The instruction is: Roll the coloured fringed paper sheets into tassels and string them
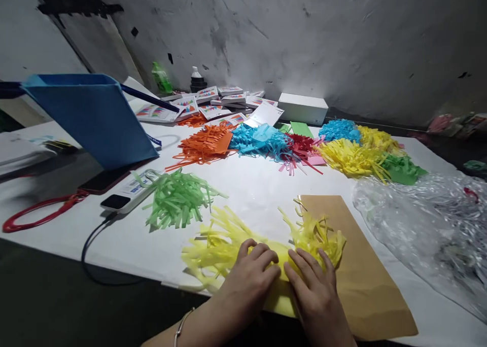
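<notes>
A sheet of yellow fringed tissue paper (281, 299) lies at the table's front edge, its cut strips fanning out to the left and right. My left hand (251, 273) has its fingers curled down on the middle of the paper. Beside it, my right hand (314, 283) bends its fingers over the paper near the right-hand strips. Both thumbs are mostly hidden. Part of the yellow paper rests on a brown paper sheet (365, 281). A light green tissue tassel (180, 197) sits to the left, apart from my hands.
Orange (207, 143), blue (262, 140) and yellow tassels (352, 157) line the back, before printed boxes (228, 99) and a white box (303, 108). Clear plastic bags (426, 225) lie right. At left are a blue holder (91, 118), a power bank (127, 192) and its cable (84, 250).
</notes>
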### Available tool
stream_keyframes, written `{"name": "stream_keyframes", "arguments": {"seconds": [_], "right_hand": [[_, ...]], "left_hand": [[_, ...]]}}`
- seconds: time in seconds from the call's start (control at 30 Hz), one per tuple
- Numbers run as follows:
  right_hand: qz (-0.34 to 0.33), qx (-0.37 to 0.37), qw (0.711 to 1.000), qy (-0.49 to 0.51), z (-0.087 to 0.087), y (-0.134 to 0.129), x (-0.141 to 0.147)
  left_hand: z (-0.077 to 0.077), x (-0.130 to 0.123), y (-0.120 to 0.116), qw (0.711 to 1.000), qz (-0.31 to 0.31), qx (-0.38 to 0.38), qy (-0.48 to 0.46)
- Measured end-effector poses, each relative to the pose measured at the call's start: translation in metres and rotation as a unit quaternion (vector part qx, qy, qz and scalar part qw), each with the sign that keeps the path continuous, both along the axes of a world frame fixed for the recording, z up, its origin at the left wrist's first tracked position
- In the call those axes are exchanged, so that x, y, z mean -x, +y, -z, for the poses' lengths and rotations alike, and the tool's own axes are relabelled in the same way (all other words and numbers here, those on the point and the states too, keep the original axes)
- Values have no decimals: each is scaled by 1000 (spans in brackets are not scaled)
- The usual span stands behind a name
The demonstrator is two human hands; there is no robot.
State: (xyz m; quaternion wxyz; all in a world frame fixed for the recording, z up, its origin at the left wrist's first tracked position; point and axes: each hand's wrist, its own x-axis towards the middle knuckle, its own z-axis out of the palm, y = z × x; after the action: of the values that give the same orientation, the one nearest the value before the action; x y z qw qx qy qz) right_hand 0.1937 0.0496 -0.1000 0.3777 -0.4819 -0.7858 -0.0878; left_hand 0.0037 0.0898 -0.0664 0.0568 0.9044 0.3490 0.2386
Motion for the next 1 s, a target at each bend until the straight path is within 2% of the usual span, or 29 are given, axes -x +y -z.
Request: {"name": "stream_keyframes", "arguments": {"seconds": [0.1, 0.17, 0.3, 0.43, 0.53, 0.6, 0.73, 0.83, 1.0], "right_hand": [[7, 1, 1000, -7, 1, -2, -7], [12, 8, 1000, -16, 1, -3, -10], [37, 42, 998, 8, -1, 3, -7], [115, 67, 991, -3, -3, 16, 3], [177, 70, 981, -33, -7, 20, 6], [152, 52, 986, -45, -11, 19, 6], [11, 24, 999, -39, -13, 14, 8], [0, 40, 998, -41, -9, 13, 9], [-6, 37, 999, 20, -8, 15, 11]], "left_hand": [[20, 0, 8, 1000, 11, 6, 3], [23, 11, 12, 1000, 15, 3, -17], [12, 23, 12, 999, -19, 43, -22], [1, 15, 14, 989, -111, 89, 27], [-2, 6, 19, 979, -150, 115, 77], [-3, 3, 22, 976, -155, 120, 95], [1, 2, 22, 978, -153, 100, 102], [5, 6, 20, 986, -143, 62, 59], [11, 11, 16, 997, -40, -53, -32]]}}
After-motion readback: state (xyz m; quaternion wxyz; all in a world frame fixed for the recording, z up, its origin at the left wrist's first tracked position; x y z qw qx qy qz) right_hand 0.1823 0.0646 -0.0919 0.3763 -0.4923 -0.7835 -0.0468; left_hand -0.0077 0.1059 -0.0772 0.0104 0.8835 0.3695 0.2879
